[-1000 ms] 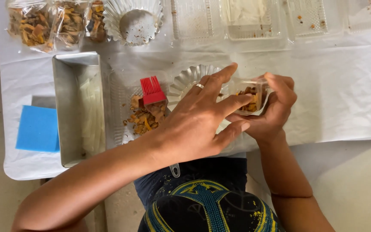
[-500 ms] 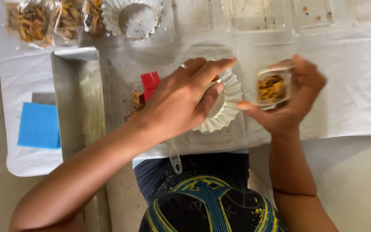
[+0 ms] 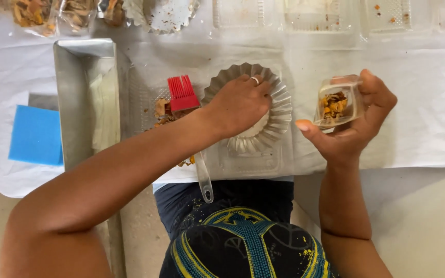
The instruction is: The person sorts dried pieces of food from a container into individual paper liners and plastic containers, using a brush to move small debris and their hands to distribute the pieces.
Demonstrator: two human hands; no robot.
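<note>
R hand point(image 3: 354, 128) is closed around a small clear plastic cup point(image 3: 338, 104) w/ orange-brown bits inside, held tilted above the white paper sheet point(image 3: 423, 113) that covers the tabletop, just right of the fluted metal tart mould point(image 3: 279, 98). L hand point(image 3: 240, 103), ring on one finger, is curled w/ fingers bent down into the mould, pressing on the white paper liner point(image 3: 257, 131) that sits in it; not gripping anything I can make out. Mould rests on a clear plastic tray point(image 3: 248, 162) near the tabletop's front edge. Just left of the L hand lies a pastry brush point(image 3: 183, 94) w/ red silicone bristles & clear handle, on top of another clear tray w/ scattered orange-brown crumbs point(image 3: 163, 110). Further left: a long rectangular metal loaf tin point(image 3: 73, 98) w/ folded wax paper inside, then a blue sponge point(image 3: 36, 135) on the sheet. Along the far edge: plastic bags of the same orange-brown bits point(image 3: 42, 13), a second fluted liner point(image 3: 168, 14) w/ crumbs, & several clear plastic containers point(image 3: 318, 15).
</note>
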